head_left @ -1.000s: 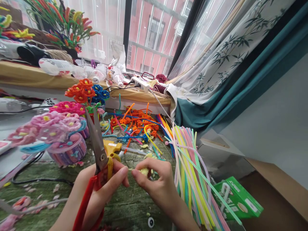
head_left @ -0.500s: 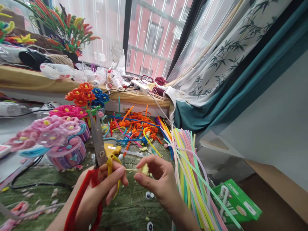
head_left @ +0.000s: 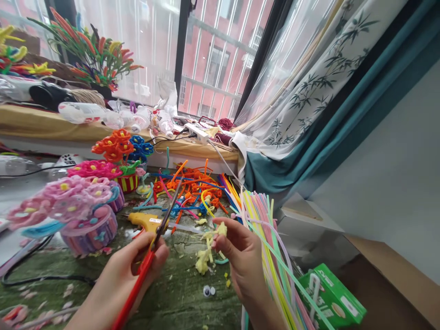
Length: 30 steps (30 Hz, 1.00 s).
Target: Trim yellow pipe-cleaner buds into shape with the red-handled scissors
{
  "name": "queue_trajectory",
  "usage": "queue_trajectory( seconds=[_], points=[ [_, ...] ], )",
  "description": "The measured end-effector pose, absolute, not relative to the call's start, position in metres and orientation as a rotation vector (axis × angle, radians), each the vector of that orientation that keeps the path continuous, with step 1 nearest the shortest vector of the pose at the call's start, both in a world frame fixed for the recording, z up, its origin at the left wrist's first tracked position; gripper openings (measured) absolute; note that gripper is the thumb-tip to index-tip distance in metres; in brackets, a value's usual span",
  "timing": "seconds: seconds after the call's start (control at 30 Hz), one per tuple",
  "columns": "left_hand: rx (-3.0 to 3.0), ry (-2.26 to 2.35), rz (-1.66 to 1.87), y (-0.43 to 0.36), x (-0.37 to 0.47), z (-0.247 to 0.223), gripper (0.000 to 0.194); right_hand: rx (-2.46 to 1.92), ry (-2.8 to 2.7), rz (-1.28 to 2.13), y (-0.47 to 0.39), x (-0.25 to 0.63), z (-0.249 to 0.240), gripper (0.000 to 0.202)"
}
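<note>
My left hand [head_left: 137,259] is closed round red-handled scissors [head_left: 169,211], their blades together and pointing up and away. To its right, my right hand [head_left: 245,256] pinches a small tuft of pale yellow fuzzy pipe cleaner [head_left: 222,229] between thumb and fingertips. Below those fingertips is another pale yellow fuzzy clump [head_left: 202,261]; whether it hangs from the tuft or lies on the table, I cannot tell. Just beyond my left hand lies a yellow glue gun [head_left: 146,221]. Googly eyes [head_left: 207,290] sit on the green tabletop [head_left: 172,302] between my forearms.
Pipe-cleaner flower pots [head_left: 89,233] stand at the left. Orange and blue pipe-cleaner pieces [head_left: 195,183] are heaped at the back. A bundle of long pastel pipe cleaners [head_left: 275,261] lies along the right, beside a green box [head_left: 333,298]. Plastic bottles [head_left: 82,112] line the windowsill.
The scissors have swung from upright to a rightward slant, and the yellow glue gun shows more fully. My hands have moved apart. My right hand has shifted slightly right with the yellow tuft.
</note>
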State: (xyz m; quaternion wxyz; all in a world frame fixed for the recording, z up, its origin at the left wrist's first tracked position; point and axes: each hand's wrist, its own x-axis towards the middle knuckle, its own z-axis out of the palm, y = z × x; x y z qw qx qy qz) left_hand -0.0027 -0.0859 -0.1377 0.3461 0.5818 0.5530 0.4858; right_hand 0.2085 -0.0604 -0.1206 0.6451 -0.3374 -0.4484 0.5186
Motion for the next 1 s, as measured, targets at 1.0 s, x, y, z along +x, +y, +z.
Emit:
queue_trajectory(
  seconds=[1.0],
  points=[
    [2.35, 1.984, 1.022, -0.088, -0.025, -0.148, 0.042, -0.789, -1.043, 1.027, -0.055, 0.219, -0.118, 0.035]
  ],
)
